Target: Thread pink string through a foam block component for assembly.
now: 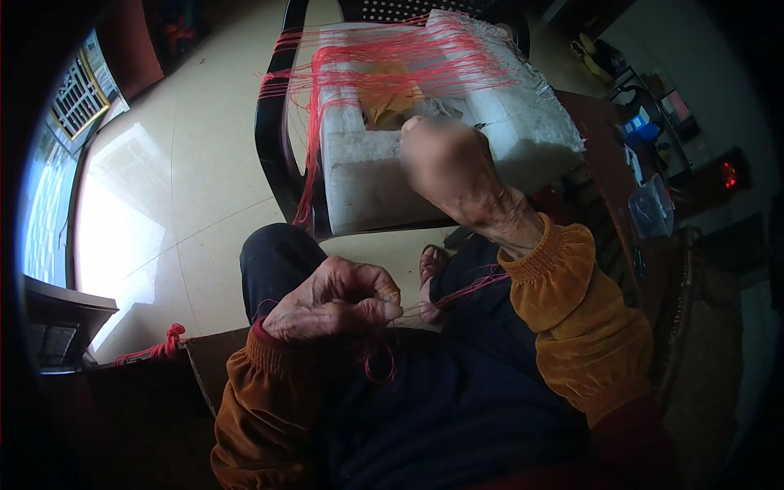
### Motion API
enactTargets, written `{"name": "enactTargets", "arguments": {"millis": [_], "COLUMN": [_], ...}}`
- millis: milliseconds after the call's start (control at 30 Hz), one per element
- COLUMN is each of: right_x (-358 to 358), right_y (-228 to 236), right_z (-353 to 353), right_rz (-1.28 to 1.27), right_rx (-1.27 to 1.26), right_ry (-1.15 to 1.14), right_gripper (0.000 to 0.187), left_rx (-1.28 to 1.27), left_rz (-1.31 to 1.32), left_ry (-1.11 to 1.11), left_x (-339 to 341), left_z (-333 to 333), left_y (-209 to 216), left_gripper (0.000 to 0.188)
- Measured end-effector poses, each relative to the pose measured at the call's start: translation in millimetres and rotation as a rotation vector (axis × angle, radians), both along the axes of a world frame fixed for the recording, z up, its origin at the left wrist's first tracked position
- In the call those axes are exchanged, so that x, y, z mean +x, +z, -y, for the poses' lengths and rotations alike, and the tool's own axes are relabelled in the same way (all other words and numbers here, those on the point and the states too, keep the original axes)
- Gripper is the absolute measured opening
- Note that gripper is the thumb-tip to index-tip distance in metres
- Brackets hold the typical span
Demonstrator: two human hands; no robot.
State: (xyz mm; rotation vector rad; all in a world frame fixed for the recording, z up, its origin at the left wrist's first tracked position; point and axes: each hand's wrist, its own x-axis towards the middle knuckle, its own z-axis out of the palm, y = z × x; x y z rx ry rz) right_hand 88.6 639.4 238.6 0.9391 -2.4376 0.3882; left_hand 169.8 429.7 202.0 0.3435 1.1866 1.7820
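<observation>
The red threads (367,57) are lying ahead of the person, stretching across the top of a white foam block (371,184), their long axis running roughly left to right. The right hand (453,167) is hovering at or over the block's near edge, just on the near side of the threads, and is clearly the nearer of the two hands. It is showing blurred, so whether it is grasping anything cannot be told.

The left hand (336,300) is sitting lower and to the left, above the lap and well apart from the stretched threads. Its thumb and finger are pinching a fine strand, with a red loop (381,380) dangling beneath. A hanging bundle (308,175) is trailing down the block's left side, toward the left hand. Loose red strands (469,287) are slanting between the left hand and the right sleeve (563,269).
</observation>
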Motion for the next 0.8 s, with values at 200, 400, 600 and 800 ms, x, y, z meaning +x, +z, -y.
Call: {"name": "enactTargets", "arguments": {"millis": [200,400,600,800], "right_x": [13.0,47.5,47.3,9.1], "right_y": [-5.3,42.5,76.7,78.9], "right_z": [-3.8,-25.0,-73.8,-134.2], "right_rz": [-0.161,0.489,0.570,0.285], "right_rx": [-0.169,-0.711,-0.872,-0.494], "right_ry": [0.038,-0.106,-0.218,-0.299], "right_gripper": [0.004,0.010,0.012,0.013], "left_rx": [-0.037,-0.024,-0.068,-0.097], "left_rz": [-0.059,-0.036,-0.004,-0.136], "left_ry": [0.005,-0.008,-0.008,0.021], "left_x": [-0.2,-2.3,-3.2,-6.0], "left_z": [-0.8,-4.3,-2.1,-9.5], "left_y": [-5.0,-6.9,-6.6,-4.8], "left_gripper": [0.009,0.006,0.004,0.006]}}
